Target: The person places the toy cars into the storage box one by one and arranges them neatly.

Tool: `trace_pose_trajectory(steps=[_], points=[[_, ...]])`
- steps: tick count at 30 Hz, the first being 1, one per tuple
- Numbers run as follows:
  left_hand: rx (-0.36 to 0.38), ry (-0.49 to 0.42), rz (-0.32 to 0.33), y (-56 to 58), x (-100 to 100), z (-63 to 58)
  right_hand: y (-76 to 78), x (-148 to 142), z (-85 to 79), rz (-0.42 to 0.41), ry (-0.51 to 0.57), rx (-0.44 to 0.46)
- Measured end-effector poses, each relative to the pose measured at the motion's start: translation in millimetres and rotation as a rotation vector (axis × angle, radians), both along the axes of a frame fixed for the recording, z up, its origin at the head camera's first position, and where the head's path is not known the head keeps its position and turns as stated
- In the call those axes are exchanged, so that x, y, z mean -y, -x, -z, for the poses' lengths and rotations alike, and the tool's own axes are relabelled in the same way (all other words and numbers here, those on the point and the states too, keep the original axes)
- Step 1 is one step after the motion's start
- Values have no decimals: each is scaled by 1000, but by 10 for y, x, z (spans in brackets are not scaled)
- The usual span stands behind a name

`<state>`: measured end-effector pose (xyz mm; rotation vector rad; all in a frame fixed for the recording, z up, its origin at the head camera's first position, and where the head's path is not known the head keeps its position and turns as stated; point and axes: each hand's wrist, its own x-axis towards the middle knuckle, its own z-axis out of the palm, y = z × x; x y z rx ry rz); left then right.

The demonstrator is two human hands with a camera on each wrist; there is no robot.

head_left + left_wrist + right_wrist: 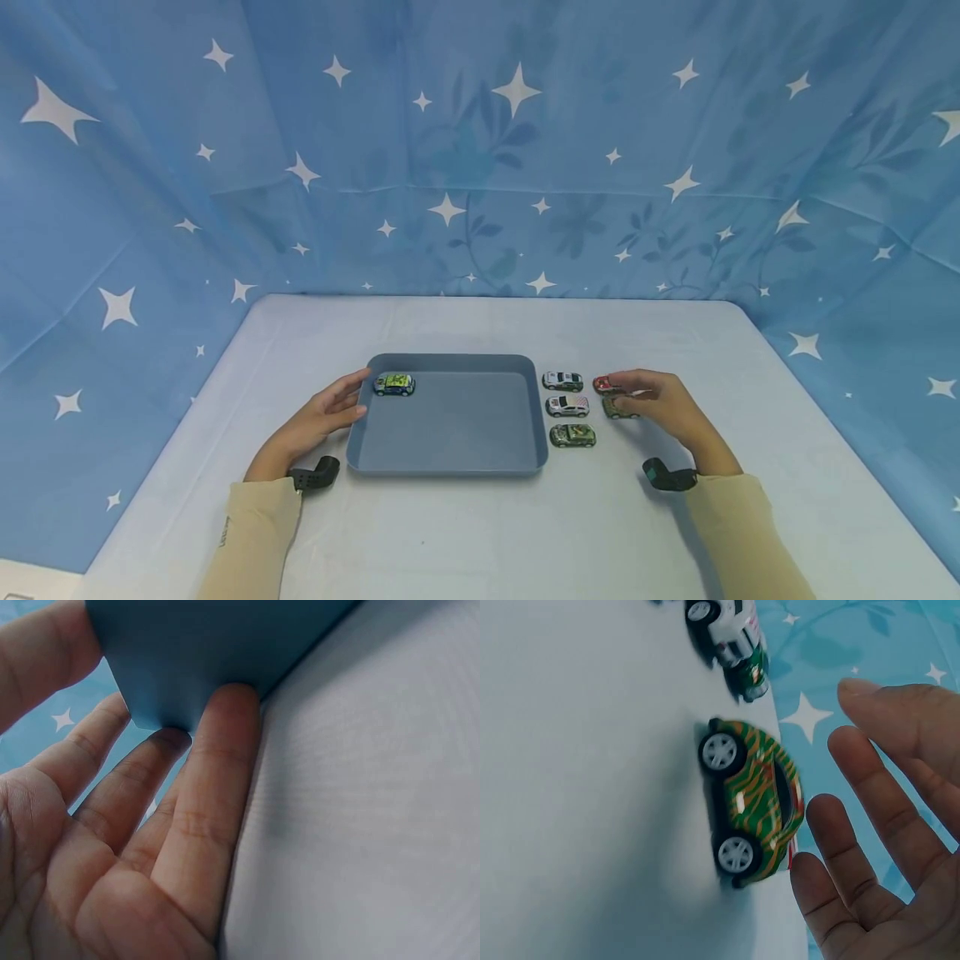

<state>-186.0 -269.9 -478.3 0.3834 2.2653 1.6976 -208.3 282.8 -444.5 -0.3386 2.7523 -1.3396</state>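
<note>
My left hand [315,423] rests against the left wall of a shallow blue-grey tray [450,429]; in the left wrist view its fingertips touch the tray's side, fingers fairly straight. A yellow-green and blue toy car [394,384] sits in the tray's far left corner. Over on the right, my right hand [666,406] hovers above a green toy car with orange stripes [757,802] and a red toy car [602,384], which it partly hides in the head view. The right wrist view shows its fingers spread and relaxed, nothing between them.
Between the tray and my right hand stand a white-and-black toy car [562,381], a white patterned toy car [567,406] and a green camouflage toy car [573,435]. All are on a white table [465,533], with a blue star-print curtain [465,167] behind it.
</note>
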Motion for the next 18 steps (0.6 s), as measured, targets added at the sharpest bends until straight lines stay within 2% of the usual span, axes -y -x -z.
trace_pose_trajectory(steps=[18], points=[[3,3,-3,-3,-9,-13,11,-140,138,29,-89,-11]])
